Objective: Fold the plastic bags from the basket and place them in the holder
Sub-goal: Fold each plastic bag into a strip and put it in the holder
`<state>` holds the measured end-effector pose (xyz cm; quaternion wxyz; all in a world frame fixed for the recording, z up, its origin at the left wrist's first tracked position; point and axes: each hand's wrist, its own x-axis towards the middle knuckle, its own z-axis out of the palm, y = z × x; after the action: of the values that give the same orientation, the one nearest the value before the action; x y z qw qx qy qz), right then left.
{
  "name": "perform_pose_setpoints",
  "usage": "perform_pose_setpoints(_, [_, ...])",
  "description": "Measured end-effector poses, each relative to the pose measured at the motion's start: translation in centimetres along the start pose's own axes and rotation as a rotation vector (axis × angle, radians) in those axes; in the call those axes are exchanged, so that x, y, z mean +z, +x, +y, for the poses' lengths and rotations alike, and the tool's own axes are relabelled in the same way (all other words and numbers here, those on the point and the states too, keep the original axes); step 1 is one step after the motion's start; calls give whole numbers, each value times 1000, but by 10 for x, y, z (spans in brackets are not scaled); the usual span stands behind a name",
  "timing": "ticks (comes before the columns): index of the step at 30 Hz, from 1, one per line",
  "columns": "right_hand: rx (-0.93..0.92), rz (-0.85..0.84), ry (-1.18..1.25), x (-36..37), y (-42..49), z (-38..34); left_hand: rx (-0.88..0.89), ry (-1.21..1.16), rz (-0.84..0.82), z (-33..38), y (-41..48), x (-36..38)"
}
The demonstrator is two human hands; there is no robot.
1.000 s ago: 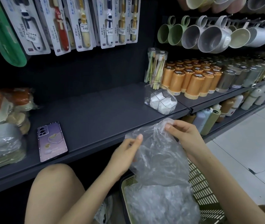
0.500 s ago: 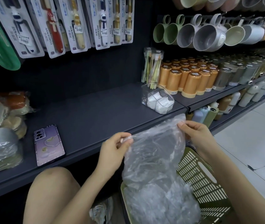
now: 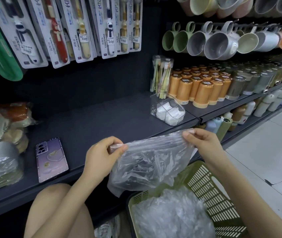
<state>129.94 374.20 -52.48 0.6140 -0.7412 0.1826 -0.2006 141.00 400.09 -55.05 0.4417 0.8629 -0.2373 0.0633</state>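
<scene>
A clear plastic bag (image 3: pixel 147 162) hangs stretched between my hands above the shelf's front edge. My left hand (image 3: pixel 102 155) pinches its left top corner. My right hand (image 3: pixel 204 143) pinches the right top corner. Below, a green slotted basket (image 3: pixel 210 191) on the floor holds a heap of crumpled clear bags (image 3: pixel 171 213). A clear divided holder (image 3: pixel 168 111) with white folded bags inside stands on the dark shelf, behind my right hand.
A purple phone (image 3: pixel 51 158) lies on the dark shelf (image 3: pixel 93 124) to the left. Wrapped goods are stacked at far left. Orange canisters (image 3: pixel 200 85) stand right of the holder; mugs and toothbrush packs hang above. My knee (image 3: pixel 57 194) is beneath the shelf edge.
My hands have moved apart and risen, pulling the bag's top edge taut and lifting the bag off the heap in the basket.
</scene>
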Motion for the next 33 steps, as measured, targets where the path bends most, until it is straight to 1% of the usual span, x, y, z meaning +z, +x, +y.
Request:
perform_pose_setpoints(2, [-26,6,14,8,2,-8,15,141,-54,-7,5,-10])
perform_pose_setpoints(3, [-50,-14,16,14,3,-13,29,178,-69,-8,7,-15])
perform_pose_setpoints(4, [-78,-45,6,22,3,-20,41,153,-84,-3,10,-18])
perform_pose_setpoints(5, [-109,-78,-19,32,4,-27,48,73,-115,8,13,-20])
perform_pose_setpoints(8, [-171,-205,-41,63,5,-53,70,-272,-255,51,22,-14])
perform_pose_setpoints(9, [-180,-243,-31,71,6,-61,90,-331,-251,59,26,-10])
perform_pose_setpoints(12, [-153,-287,51,77,12,-72,68,-466,-125,68,39,-7])
perform_pose_setpoints(16, [-152,-186,70,54,13,-59,-59,-617,32,58,51,-10])
perform_pose_setpoints(18, [-183,-190,46,44,7,-46,-101,-678,77,52,57,-13])
perform_pose_setpoints(21, [-215,-235,-88,40,-2,-18,-152,-813,131,46,66,-19])
perform_pose_setpoints(25, [-322,-228,-366,54,-2,18,-184,-912,166,38,75,-30])
perform_pose_setpoints(27, [-313,-261,-464,63,0,25,-215,-969,181,34,79,-37])
perform_pose_setpoints(28, [-305,-285,-464,67,1,26,-236,-1008,195,33,80,-40])
perform_pose_setpoints(30, [-294,-323,-360,78,0,24,-274,-1099,226,31,82,-47])
perform_pose_setpoints(33, [-274,-312,-198,93,-4,24,-309,-1175,280,26,85,-54])
